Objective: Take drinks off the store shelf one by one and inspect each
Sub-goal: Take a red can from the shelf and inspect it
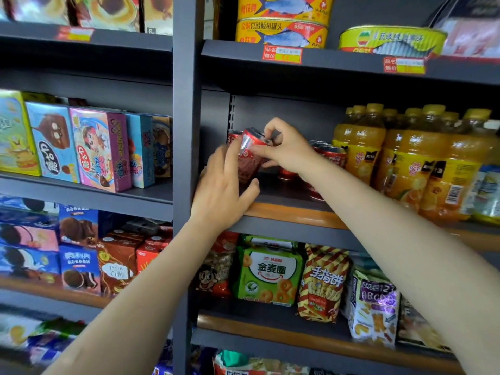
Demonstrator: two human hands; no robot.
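The red can [250, 155] is tilted at the left end of the shelf [292, 212], near its front edge, other red cans [328, 155] behind. It looks stiff, smooth, probably slippery and weighty if full; the sidewall is the best hold. The right hand [286, 150] pinches its top rim. The left hand [224, 190], fingers straight, steadies its side.

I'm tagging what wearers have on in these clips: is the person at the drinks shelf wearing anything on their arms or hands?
Nothing shows. Both forearms are bare as far as the frame reaches, with no sleeve edge in view. The left hand and the right hand have no gloves, and no watch, bracelet or ring is visible on either wrist or the fingers that show.
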